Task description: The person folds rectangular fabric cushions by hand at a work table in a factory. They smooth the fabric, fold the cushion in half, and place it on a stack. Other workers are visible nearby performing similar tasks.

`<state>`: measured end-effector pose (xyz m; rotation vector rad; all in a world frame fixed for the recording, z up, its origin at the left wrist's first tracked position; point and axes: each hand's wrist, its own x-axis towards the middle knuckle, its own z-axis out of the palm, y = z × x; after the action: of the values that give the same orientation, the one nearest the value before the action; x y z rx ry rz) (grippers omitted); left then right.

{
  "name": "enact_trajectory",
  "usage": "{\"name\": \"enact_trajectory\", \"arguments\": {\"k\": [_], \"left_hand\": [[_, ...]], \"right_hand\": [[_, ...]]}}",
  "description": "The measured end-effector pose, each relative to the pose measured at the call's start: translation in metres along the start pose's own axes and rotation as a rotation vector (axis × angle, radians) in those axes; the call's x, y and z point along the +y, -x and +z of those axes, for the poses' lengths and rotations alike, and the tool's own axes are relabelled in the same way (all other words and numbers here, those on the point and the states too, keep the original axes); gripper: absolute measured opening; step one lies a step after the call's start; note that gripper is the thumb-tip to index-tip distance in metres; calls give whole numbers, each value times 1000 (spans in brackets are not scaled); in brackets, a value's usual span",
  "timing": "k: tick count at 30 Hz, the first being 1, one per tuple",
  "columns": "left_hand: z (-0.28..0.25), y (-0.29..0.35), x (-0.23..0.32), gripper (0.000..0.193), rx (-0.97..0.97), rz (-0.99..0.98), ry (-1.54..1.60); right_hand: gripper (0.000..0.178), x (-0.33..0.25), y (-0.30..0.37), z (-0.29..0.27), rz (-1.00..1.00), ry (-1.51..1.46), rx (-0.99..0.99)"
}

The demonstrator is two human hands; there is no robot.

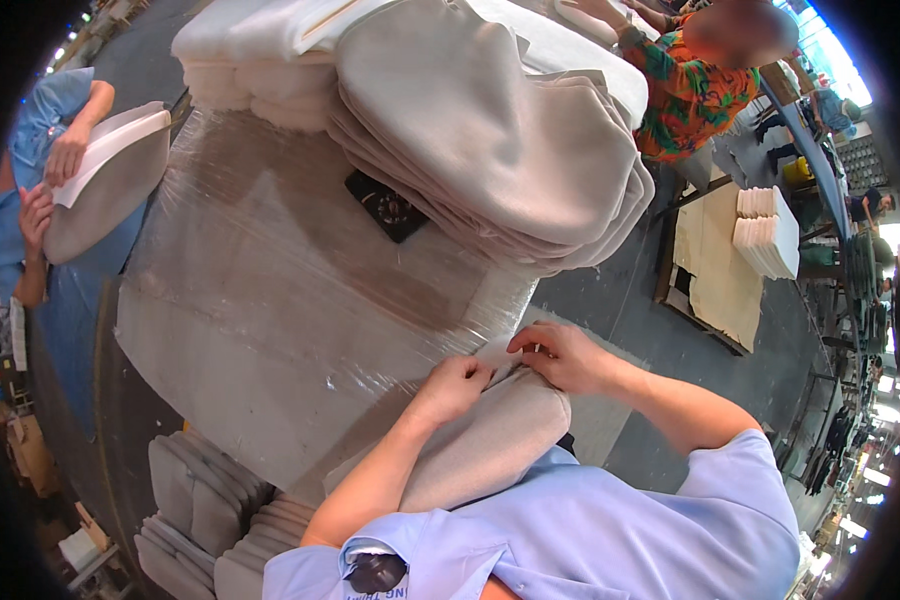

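**Both hands pinch the top edge of a beige fabric cover at the counter's near edge**

The counter [270, 300] is the largest thing in view, its top wrapped in clear plastic film that wrinkles and shines. On its far side lies a tall, slumping stack of beige fabric covers [490, 130], and behind that a pile of white foam pads [250, 60]. A black flat device with a dial [387, 205] lies on the film, partly tucked under the stack.

At the near edge, against the person's body, rests the beige fabric cover [490, 445] being handled, its upper end just over the counter's rim. The left hand [455, 385] has its grip closed on the cover's top edge, fingers curled together. The right hand [560, 355] sits just beside it, fingertips pressed together on the same edge; the two hands almost touch.

Below left, more grey covers [205, 510] stand stacked on the floor. At far left, another person in blue holds a cover with a white pad [110, 170]. A person in an orange patterned shirt [690, 85] stands beyond the stack.
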<state>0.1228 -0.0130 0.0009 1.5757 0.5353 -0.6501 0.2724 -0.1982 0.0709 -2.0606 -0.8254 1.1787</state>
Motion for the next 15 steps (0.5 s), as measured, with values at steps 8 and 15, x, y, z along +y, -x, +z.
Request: {"name": "enact_trajectory", "arguments": {"k": [8,15], "left_hand": [[12,36,26,11,332,269,77],[13,34,17,21,226,319,-60]], "right_hand": [[9,2,-5,-12,-252,87,-182],[9,6,10,-6,-384,7,-93]]}}
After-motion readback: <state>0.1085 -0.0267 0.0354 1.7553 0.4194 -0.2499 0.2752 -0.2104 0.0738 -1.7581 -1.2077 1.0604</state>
